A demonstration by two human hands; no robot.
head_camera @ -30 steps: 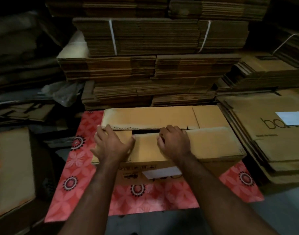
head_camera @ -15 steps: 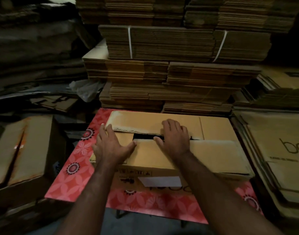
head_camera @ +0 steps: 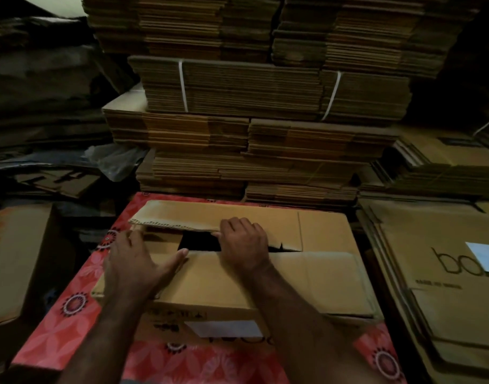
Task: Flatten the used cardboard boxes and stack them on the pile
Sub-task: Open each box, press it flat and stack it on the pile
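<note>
A brown cardboard box (head_camera: pixel 315 275) stands upright on a red flower-patterned table (head_camera: pixel 57 336), with a white label on its near side. Its top flaps are parting and a dark gap (head_camera: pixel 200 241) shows between them. My left hand (head_camera: pixel 135 264) lies flat on the near flap at the box's left end, thumb stretched toward the gap. My right hand (head_camera: pixel 244 243) reaches over the gap with its fingers curled on the edge of the far flap (head_camera: pixel 210 214). A pile of flattened boxes (head_camera: pixel 443 273) lies to the right.
Tall strapped bundles of flat cardboard (head_camera: pixel 251 87) fill the space behind the table. Another brown box (head_camera: pixel 16 259) stands at the left. Crumpled plastic (head_camera: pixel 113 159) and dark cardboard scraps lie at the back left.
The gap between the top flaps has widened. My right hand has moved onto the far flap's edge, and my left hand has spread flatter on the near flap.
</note>
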